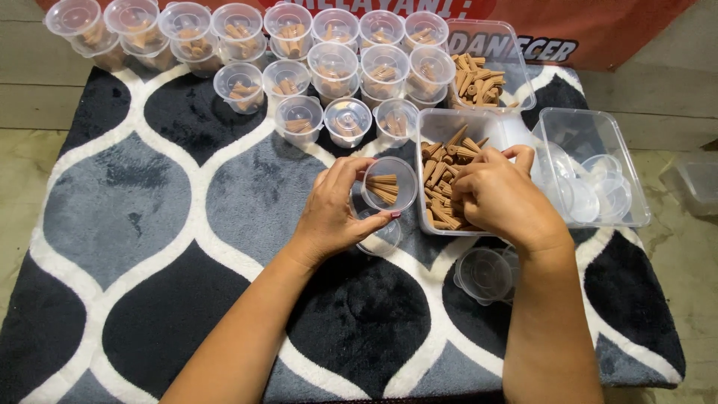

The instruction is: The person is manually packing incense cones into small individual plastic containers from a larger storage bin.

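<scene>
rug (149, 224): black-grey-white, carries all | tub (437, 123): clear, holds brown cones (441, 161) | right hand (497, 196): in tub, fingers bunched on cones | left hand (333, 209): fingers curled round small cup (389, 183), tilted, cones inside, just beside tub

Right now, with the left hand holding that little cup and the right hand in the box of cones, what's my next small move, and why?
Probably lift a few cones with the right hand across into the small clear cup tilted in the left hand: it holds only a few, and its mouth faces the clear box.
</scene>
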